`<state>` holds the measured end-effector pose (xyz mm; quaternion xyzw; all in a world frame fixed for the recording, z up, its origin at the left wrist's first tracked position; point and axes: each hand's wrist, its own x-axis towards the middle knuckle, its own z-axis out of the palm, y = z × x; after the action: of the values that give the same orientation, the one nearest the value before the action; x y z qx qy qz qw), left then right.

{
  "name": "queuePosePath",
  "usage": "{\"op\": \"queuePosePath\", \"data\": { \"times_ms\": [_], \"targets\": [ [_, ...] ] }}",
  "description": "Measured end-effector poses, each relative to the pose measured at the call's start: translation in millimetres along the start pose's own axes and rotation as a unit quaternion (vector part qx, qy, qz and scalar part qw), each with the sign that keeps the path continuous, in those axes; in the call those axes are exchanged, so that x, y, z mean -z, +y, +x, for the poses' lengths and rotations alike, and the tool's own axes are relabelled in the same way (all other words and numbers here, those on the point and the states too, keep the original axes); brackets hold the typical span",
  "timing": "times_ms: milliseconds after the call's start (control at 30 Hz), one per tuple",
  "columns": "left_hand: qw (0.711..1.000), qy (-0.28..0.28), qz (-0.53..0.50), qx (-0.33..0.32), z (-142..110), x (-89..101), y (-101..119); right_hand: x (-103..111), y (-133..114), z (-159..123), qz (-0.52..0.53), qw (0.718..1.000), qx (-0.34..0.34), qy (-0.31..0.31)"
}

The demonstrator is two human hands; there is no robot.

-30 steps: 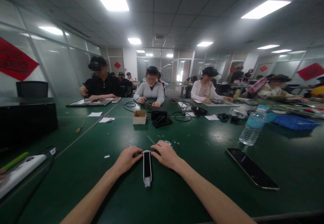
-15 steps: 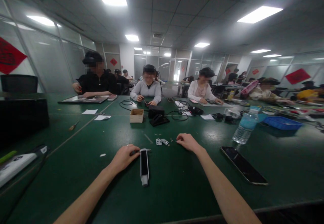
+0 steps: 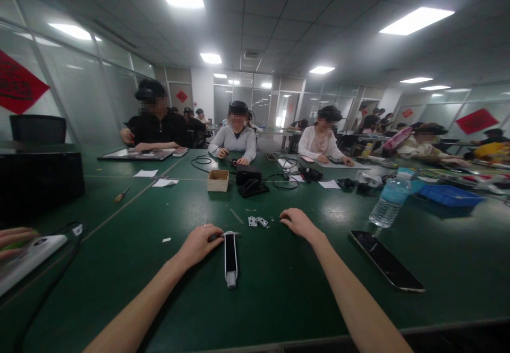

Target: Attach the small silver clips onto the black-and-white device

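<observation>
A slim white device with a long black panel (image 3: 230,254) lies on the green table in front of me, its narrow grey end towards me. At its far end my left hand (image 3: 202,245) is closed, thumb and fingers against the left corner; a thin metal bit sticks out on the other side. My right hand (image 3: 298,221) rests on the table further right with its fingertips drawn together. What they pinch, if anything, is too small to make out. Between the hands lie several small grey metal plates (image 3: 258,221) and a few tiny parts (image 3: 272,219).
To the right are a black phone (image 3: 386,260), a water bottle (image 3: 391,199) and a blue tray (image 3: 452,195). Ahead stand a small box (image 3: 218,181) and a black stand (image 3: 252,180). A brush (image 3: 121,194) lies left; another person's hand (image 3: 16,238) is on a white object. Co-workers sit opposite.
My right hand has left the device and moved right, past the metal plates, to the tiny parts. My left hand has stayed at the device's far end. The view has shifted slightly.
</observation>
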<state>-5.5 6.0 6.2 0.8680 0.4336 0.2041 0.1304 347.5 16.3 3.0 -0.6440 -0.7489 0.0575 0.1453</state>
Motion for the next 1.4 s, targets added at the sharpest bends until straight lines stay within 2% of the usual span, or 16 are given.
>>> {"op": "queuePosePath", "data": {
  "times_ms": [333, 500, 600, 667, 833, 933, 1400],
  "targets": [
    [1.000, 0.005, 0.003, -0.014, -1.9, -0.1, -5.3, -5.6, -8.7, 1.7, -0.030, 1.000, 0.005, 0.005],
    [1.000, 0.004, 0.007, -0.013, -2.1, 0.8, -4.0, -2.0, -18.1, -0.6, -0.032, 0.999, 0.008, 0.017],
    [1.000, 0.003, 0.012, -0.010, -2.0, 1.0, -3.9, 2.2, -37.1, -4.8, 0.003, 0.998, 0.032, 0.054],
    [1.000, 0.002, 0.015, -0.008, -2.1, 1.4, -3.7, 1.8, -57.1, -8.9, 0.063, 0.993, 0.059, 0.076],
    [1.000, 0.002, 0.020, -0.013, -2.8, 3.7, -1.9, -14.7, -110.9, -18.8, 0.178, 0.974, 0.130, 0.059],
    [1.000, 0.007, 0.022, -0.018, -3.0, 4.8, -1.0, -25.2, -127.1, -21.0, 0.209, 0.965, 0.154, 0.043],
    [0.998, 0.018, 0.050, -0.022, -3.0, 2.4, -2.3, -36.3, -125.7, -17.5, 0.235, 0.960, 0.143, 0.054]
  ]
}}
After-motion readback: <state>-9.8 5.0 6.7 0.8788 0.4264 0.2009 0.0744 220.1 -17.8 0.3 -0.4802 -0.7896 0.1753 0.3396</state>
